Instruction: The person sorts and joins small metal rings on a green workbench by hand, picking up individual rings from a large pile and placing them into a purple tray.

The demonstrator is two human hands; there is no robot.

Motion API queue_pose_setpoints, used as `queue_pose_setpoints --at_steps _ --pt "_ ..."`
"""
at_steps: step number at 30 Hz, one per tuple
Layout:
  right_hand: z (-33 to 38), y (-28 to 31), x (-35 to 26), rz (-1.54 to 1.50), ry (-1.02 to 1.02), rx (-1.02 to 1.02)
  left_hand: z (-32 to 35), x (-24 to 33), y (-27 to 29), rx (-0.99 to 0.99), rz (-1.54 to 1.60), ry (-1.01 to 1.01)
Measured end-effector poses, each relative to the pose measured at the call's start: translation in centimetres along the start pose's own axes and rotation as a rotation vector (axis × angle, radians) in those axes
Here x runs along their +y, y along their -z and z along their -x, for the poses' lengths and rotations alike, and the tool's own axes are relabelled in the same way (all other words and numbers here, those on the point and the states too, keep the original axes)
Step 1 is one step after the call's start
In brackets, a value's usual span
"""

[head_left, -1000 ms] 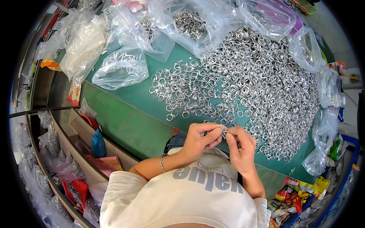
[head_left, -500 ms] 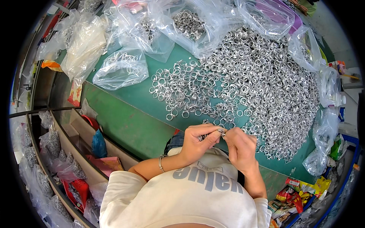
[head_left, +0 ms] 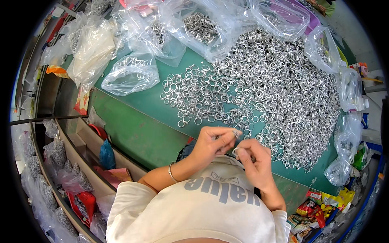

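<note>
Close in front of my chest, both hands work just over the near edge of the table. My left hand (head_left: 211, 145) is closed, pinching a small silver ring (head_left: 236, 133) between thumb and fingertips. Slightly lower and to its right, my right hand (head_left: 255, 158) is also closed, with a ring (head_left: 235, 151) at its thumb and forefinger. The hands are apart. Whether more rings lie inside the curled fingers is hidden. Beyond them a big heap of silver rings (head_left: 283, 89) covers the right of the green table, and a thinner spread of rings (head_left: 194, 91) lies left of it.
Clear plastic bags (head_left: 131, 75) with rings stand along the table's far side. A purple container (head_left: 312, 22) is at the far right. To my left are compartments holding bags of metal parts (head_left: 58, 154). Colourful packets (head_left: 312, 210) lie in a blue-edged bin at lower right.
My hands have come apart from touching each other. The right one has dropped a little and turned, bringing a ring with it. The left one has risen slightly, still pinching.
</note>
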State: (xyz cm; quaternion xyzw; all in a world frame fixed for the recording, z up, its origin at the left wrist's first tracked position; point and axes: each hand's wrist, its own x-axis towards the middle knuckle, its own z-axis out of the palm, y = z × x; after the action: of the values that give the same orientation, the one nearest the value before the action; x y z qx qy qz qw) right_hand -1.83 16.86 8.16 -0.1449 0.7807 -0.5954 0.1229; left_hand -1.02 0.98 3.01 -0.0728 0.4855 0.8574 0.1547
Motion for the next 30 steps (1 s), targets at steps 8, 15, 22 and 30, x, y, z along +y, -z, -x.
queue_pose_setpoints --at_steps 8,15,22,30 --pt "-1.1 1.3 3.1 0.207 -0.031 0.362 0.8 -1.3 2.0 0.007 0.384 0.147" --pt "-0.7 3.8 7.6 0.309 -0.111 0.389 2.1 -2.7 2.5 -0.05 0.537 0.231" --pt "3.1 2.3 6.9 -0.818 -0.239 0.254 1.6 -4.2 0.0 -0.007 0.606 0.585" --pt "4.4 1.8 5.7 0.107 0.402 -0.027 1.0 -5.9 -4.0 0.199 0.496 0.59"
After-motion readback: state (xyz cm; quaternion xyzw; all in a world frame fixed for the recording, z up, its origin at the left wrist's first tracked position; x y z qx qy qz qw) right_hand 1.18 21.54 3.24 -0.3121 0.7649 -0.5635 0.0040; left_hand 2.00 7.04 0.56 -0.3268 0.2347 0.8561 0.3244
